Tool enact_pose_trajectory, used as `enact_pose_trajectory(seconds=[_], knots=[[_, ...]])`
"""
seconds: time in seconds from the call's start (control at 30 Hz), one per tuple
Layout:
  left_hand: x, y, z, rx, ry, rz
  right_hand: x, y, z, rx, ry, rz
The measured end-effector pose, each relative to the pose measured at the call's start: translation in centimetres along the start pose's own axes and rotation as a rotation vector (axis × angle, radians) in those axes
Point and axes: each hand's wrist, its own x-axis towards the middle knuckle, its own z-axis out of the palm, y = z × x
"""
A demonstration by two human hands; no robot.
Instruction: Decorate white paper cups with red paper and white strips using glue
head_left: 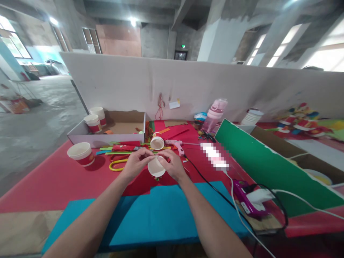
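Observation:
Between my two hands is a white paper cup [156, 167], its open mouth tipped toward me. My left hand [137, 163] has its fingers closed at the far left side of the rim. From the other side, my right hand [173, 163] grips the rim with the thumb over the edge. A small green and gold bit [157, 178] shows under the cup. Just beyond my fingertips another paper cup [157, 142] lies on its side. Close to it rests a pink hot glue gun [176, 145]. Yellow-handled scissors [116, 165] are left of my left hand.
Stacked paper cups [82, 154] stand at the left, near a white cardboard box [107, 139]. A pink bottle [214, 116] is at the back. A green-sided box [266, 168] and a purple power strip [249, 200] with cables occupy the right. Blue sheeting [161, 215] covers the front.

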Motion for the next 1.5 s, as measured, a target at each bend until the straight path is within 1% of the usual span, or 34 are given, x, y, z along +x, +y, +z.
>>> enact_pose_trajectory(seconds=[0.1, 0.2, 0.33, 0.43, 0.5, 0.57, 0.7, 0.73, 0.87, 0.93, 0.97, 1.03, 1.1, 1.17, 1.23, 1.3, 1.4, 1.5], knots=[[-0.1, -0.3, 0.2, 0.009, 0.031, 0.014, -0.1, 0.1, 0.2, -0.013, 0.0, -0.005], [-0.1, -0.8, 0.5, -0.118, 0.033, -0.04, -0.2, 0.1, 0.4, -0.001, 0.007, -0.023], [-0.1, -1.3, 1.0, -0.289, 0.005, -0.137, -0.2, 0.0, 0.4, 0.004, 0.002, -0.035], [-0.1, -1.3, 1.1, -0.321, 0.019, -0.133, -0.1, -0.2, 0.1, 0.013, 0.015, -0.036], [-0.1, -1.1, 1.0, -0.272, 0.021, -0.098, -0.1, -0.3, -0.1, 0.019, 0.034, -0.035], [0.0, -0.8, 0.8, -0.167, 0.008, -0.067, 0.0, -0.2, -0.1, 0.016, 0.057, -0.029], [0.1, -0.7, 0.2, -0.007, 0.027, -0.019, 0.1, 0.3, 0.0, 0.008, 0.134, 0.031], [0.1, -0.7, 0.2, 0.029, 0.017, 0.002, 0.1, 0.5, 0.0, 0.01, 0.154, 0.048], [0.0, -0.9, -0.1, 0.25, -0.12, 0.141, 0.2, 0.9, -0.1, 0.006, 0.181, 0.086], [0.0, -1.0, -0.3, 0.314, -0.167, 0.167, 0.2, 1.0, -0.1, -0.002, 0.159, 0.084], [0.0, -1.0, -0.5, 0.315, -0.187, 0.148, 0.2, 0.9, -0.2, -0.007, 0.141, 0.084], [0.0, -1.0, -0.9, 0.248, -0.251, 0.049, 0.2, 0.8, -0.2, 0.0, 0.098, 0.091], [0.0, -1.0, -1.2, 0.111, -0.323, -0.073, 0.3, 0.7, -0.2, 0.039, 0.049, 0.111], [-0.1, -0.9, -1.3, -0.056, -0.354, -0.15, 0.4, 0.6, -0.2, 0.117, 0.004, 0.147], [-0.1, -0.9, -1.0, -0.203, -0.327, -0.171, 0.4, 0.6, -0.2, 0.217, -0.026, 0.197], [-0.1, -1.0, -0.7, -0.29, -0.263, -0.176, 0.5, 0.7, -0.2, 0.313, -0.042, 0.244], [0.0, -1.1, -0.4, -0.295, -0.182, -0.187, 0.5, 1.0, -0.1, 0.376, -0.045, 0.283], [0.2, -1.4, -0.7, -0.248, -0.174, -0.204, 0.5, 1.1, -0.2, 0.354, -0.023, 0.3]])
